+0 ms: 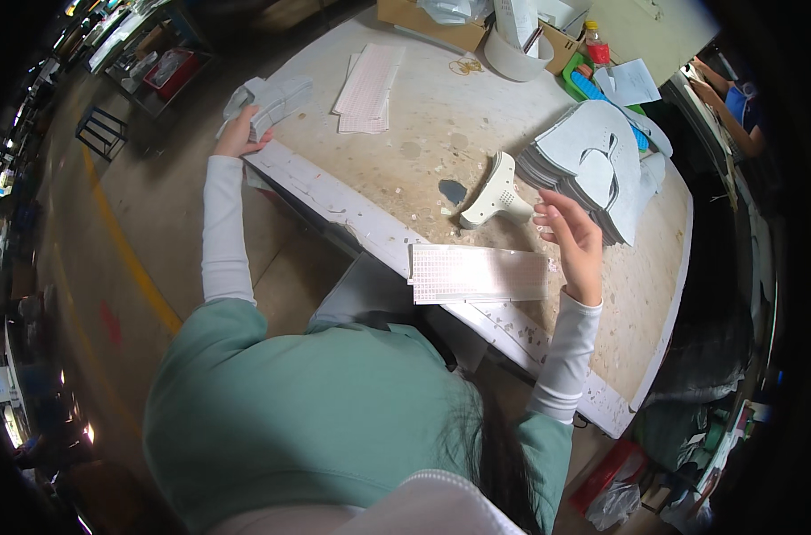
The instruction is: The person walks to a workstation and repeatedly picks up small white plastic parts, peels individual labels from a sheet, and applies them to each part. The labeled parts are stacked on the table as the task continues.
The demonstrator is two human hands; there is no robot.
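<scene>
Both hands apart: left hand (238, 134) grips grey stack (272, 100); right hand (570, 234) open near sticker sheet (479, 273).

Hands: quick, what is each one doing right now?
Left hand: closed on a grey stack of cut pieces.
Right hand: open, holding nothing, above the table.
</scene>
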